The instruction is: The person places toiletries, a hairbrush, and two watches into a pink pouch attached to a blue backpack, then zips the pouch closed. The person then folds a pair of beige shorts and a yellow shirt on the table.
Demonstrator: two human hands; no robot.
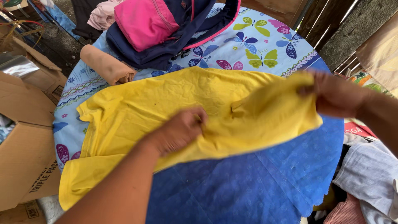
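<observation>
Crumpled yellow cotton shirt (174, 103), pinched by left hand (178, 130), right hand (336, 95)

Matt, creased yellow cotton shirt (174, 103) lies on a quilted, butterfly-printed tablecloth (257, 182) beside brown cardboard boxes (25, 157).

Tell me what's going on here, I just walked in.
A person is handling a yellow shirt spread over a round table with a blue butterfly-print cloth. The left hand pinches the fabric near the middle, while the right hand lifts one end off the table. Behind it lie a rolled tan cloth and a pink and navy garment. Cardboard boxes stand at the left.
</observation>
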